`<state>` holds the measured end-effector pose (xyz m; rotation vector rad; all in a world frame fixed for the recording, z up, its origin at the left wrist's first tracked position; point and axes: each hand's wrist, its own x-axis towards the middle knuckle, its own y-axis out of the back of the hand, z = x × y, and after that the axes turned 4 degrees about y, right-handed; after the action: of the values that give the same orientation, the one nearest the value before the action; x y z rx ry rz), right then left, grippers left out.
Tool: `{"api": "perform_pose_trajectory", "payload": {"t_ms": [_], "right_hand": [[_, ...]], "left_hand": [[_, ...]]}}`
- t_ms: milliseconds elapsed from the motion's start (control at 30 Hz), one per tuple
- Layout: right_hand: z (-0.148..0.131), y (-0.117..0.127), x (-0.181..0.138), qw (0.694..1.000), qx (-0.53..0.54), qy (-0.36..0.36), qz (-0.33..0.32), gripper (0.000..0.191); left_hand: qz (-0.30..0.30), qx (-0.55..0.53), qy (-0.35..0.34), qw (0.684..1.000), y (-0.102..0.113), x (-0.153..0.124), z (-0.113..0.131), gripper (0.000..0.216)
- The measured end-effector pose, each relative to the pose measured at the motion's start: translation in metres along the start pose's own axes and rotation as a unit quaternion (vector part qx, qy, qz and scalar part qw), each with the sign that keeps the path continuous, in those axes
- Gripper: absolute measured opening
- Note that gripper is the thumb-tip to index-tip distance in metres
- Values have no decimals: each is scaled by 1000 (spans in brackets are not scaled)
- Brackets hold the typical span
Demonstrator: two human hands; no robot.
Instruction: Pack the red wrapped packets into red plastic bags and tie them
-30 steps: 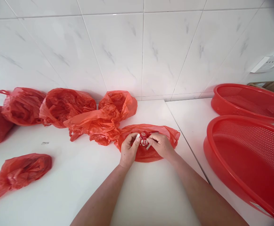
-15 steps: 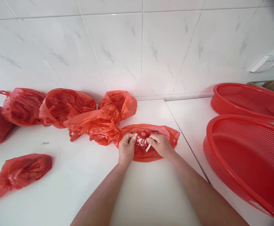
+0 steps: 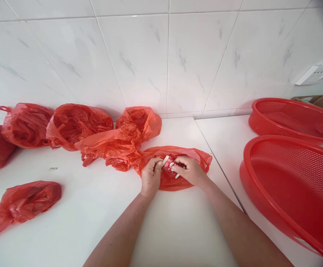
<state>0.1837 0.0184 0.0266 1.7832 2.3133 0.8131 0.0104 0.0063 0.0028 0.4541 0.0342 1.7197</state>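
Hands are being used together at the middle of the head view. The left hand (image 3: 150, 178) is being closed in a pinch on the left end of a packet (image 3: 169, 165), small, red and white. The right hand (image 3: 190, 171) is being closed likewise on the right end, and a white strip is being shown between its fingers. The packet is being held just above a bag (image 3: 200, 157), which is lying open and flat on the table (image 3: 80, 222) right behind the hands. Whether the packet is being opened, folded or sealed cannot be told.

As for progress, judged only from how things are lying, a single packet is being handled. It is well apart from both the near basket (image 3: 286, 138) at the right edge and the far basket (image 3: 289, 101) at upper right.

Three crumpled bags (image 3: 79, 124) are being shown bunched along the wall (image 3: 139, 59) at middle left. Another is being cut off by the left edge, and a closed one (image 3: 22, 204) is lying at lower left. Their contents are being hidden by the plastic, so how much has been done and how much is left cannot be judged. A box (image 3: 319, 101) is being partly hidden behind the far basket.
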Motion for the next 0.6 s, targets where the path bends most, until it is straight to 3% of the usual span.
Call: {"api": "perform_pose_trajectory", "payload": {"t_ms": [133, 200, 367, 500, 600], "right_hand": [[8, 19, 1, 985, 3, -41, 166, 18], [11, 26, 0, 979, -8, -40, 200, 20], [8, 28, -1, 987, -47, -8, 157, 25], [4, 22, 0, 991, -90, 6, 101, 27], [4, 17, 0, 987, -143, 3, 79, 27]], "left_hand": [[35, 44, -45, 997, 5, 5, -6, 14], [27, 101, -87, 991, 7, 7, -8, 13], [-40, 233, -187, 954, 3, 10, -9, 28], [-96, 305, -168, 932, -3, 10, -12, 46], [-111, 318, -151, 929, -3, 11, -15, 41]]}}
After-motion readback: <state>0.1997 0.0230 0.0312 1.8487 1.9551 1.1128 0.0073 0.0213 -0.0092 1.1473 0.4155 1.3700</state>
